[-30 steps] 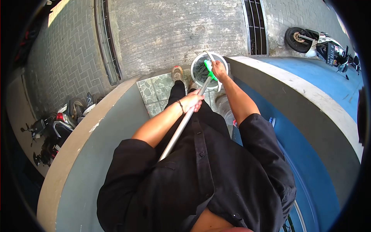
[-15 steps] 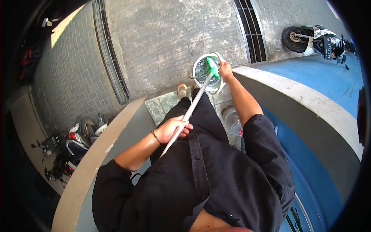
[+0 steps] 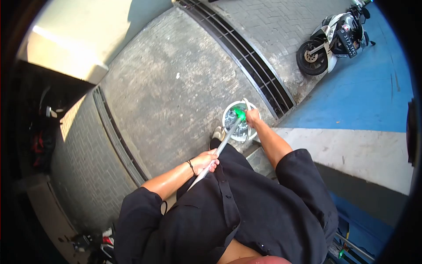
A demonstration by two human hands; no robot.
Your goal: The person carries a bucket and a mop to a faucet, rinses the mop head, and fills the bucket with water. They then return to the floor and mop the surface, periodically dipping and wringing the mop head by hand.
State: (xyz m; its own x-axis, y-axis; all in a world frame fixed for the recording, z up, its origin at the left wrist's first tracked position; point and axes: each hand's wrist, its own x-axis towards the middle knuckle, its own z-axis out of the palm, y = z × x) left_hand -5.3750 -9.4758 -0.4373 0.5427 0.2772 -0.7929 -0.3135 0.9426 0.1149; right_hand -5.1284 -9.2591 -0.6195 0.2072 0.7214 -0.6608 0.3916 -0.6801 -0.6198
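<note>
My left hand [image 3: 205, 162] is wrapped round the pale pole [image 3: 224, 143], which slants up and right from my waist. At the pole's far end a green head [image 3: 239, 113] sits inside a white bucket [image 3: 226, 107]. Water or something clear and glossy shows in the bucket, its nature hard to make out. My right hand [image 3: 252, 118] is closed on the bucket's handle [image 3: 249, 132] at the bucket's right side.
A concrete ramp [image 3: 167, 79] lies ahead, between a metal drain grate [image 3: 246, 61] and a narrower one [image 3: 116, 136]. A low wall [image 3: 343, 149] stands at my right. A motorcycle [image 3: 334, 42] is parked at the upper right on blue flooring.
The view has turned and moved forward off the tiles onto the concrete. Pole and bucket have come along in my hands, and the clear bottle on the floor is out of sight.
</note>
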